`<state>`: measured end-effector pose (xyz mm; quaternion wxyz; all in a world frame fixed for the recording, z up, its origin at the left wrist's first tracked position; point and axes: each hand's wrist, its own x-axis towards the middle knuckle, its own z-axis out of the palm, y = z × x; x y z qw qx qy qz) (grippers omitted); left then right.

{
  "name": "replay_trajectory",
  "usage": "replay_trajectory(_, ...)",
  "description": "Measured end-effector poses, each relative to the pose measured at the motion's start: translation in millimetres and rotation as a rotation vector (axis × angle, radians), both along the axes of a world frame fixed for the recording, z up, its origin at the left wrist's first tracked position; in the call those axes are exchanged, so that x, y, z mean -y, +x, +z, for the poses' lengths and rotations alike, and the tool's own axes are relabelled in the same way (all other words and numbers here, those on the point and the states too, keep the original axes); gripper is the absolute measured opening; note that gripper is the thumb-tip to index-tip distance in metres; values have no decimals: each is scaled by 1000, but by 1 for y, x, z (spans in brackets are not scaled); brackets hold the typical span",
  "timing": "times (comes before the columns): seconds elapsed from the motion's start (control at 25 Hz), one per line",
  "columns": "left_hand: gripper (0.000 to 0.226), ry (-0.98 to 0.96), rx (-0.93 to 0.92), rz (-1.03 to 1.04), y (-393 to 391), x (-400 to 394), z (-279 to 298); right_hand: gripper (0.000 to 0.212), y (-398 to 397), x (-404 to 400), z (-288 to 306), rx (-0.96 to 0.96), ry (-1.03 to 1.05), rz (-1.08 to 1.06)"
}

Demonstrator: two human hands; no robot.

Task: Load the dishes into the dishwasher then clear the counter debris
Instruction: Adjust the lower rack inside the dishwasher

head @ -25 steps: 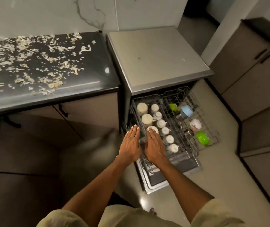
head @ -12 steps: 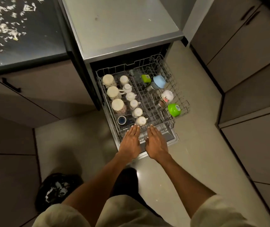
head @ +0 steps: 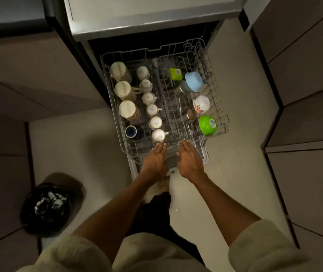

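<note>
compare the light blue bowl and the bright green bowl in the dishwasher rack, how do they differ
The light blue bowl sits toward the back of the wire dishwasher rack; the bright green bowl sits at the front right corner, nearer the person's right hand. The green bowl carries a pale sticker on its outside; the blue bowl looks plain. The blue bowl leans against a metal cup; the green one stands clear. Both lie tipped, undersides showing, along the rack's right side.
</note>
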<state>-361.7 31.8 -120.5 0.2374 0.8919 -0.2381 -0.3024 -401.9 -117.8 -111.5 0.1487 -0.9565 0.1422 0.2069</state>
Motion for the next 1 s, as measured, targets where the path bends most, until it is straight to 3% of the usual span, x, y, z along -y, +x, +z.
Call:
replay_trajectory(0.36, 74, 35, -131, 153, -6, 35, -44, 51, 18, 64, -57, -68, 19, 162)
replay_trajectory(0.68, 91, 163, -1, 127, -39, 36, -76, 49, 22, 91, -85, 146, 41, 223)
replay_trajectory(0.88, 98, 243, 48, 149, -51, 40, -88, 28, 39, 106, -85, 80, 24, 258)
replay_trajectory(1.0, 99, 229, 26, 191, -49, 44, -88, 29, 48, 114, -85, -49, 42, 377)
